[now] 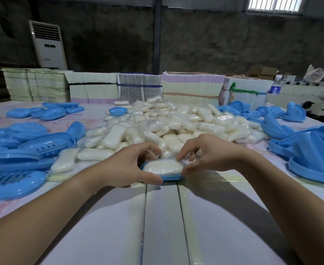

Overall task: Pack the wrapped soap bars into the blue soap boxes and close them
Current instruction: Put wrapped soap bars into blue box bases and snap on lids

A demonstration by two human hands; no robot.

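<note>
Nearest, on the pale counter (163, 217), a wrapped soap bar (163, 167) was seated in a blue box base (171, 177), long axis running left-right. It was pinched by the left hand (130, 167) and right hand (211, 155) at opposite ends, likely for centring before a lid (42, 146) was fitted.

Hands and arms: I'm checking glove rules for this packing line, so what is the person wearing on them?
Nothing shows: the left hand and right hand are ungloved, both forearms bare to the frame edge, with no sleeves, rings, watch or bracelets visible.
</note>
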